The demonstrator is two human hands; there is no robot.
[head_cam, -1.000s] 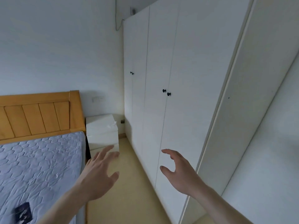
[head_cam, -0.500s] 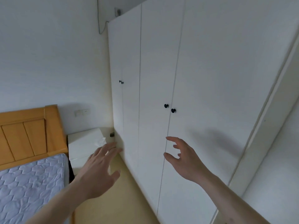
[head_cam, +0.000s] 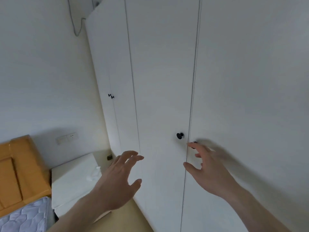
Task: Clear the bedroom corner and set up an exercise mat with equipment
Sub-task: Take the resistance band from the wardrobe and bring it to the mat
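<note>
Both hands raised before white wardrobe (head_cam: 163, 81); left hand (head_cam: 117, 180) fingers spread and loose, holding nothing, in front of the door left of the centre seam. Right hand (head_cam: 209, 169) also loose-fingered and holding nothing, blurred; its fingertips (head_cam: 190, 145) just beside a black knob (head_cam: 195, 142) it partly hides; second black knob (head_cam: 179, 135) at 11 o'clock from those fingertips. White nightstand (head_cam: 71, 178) at 9 o'clock of left hand, against the wooden headboard (head_cam: 18, 166); mat and equipment not in view.
</note>
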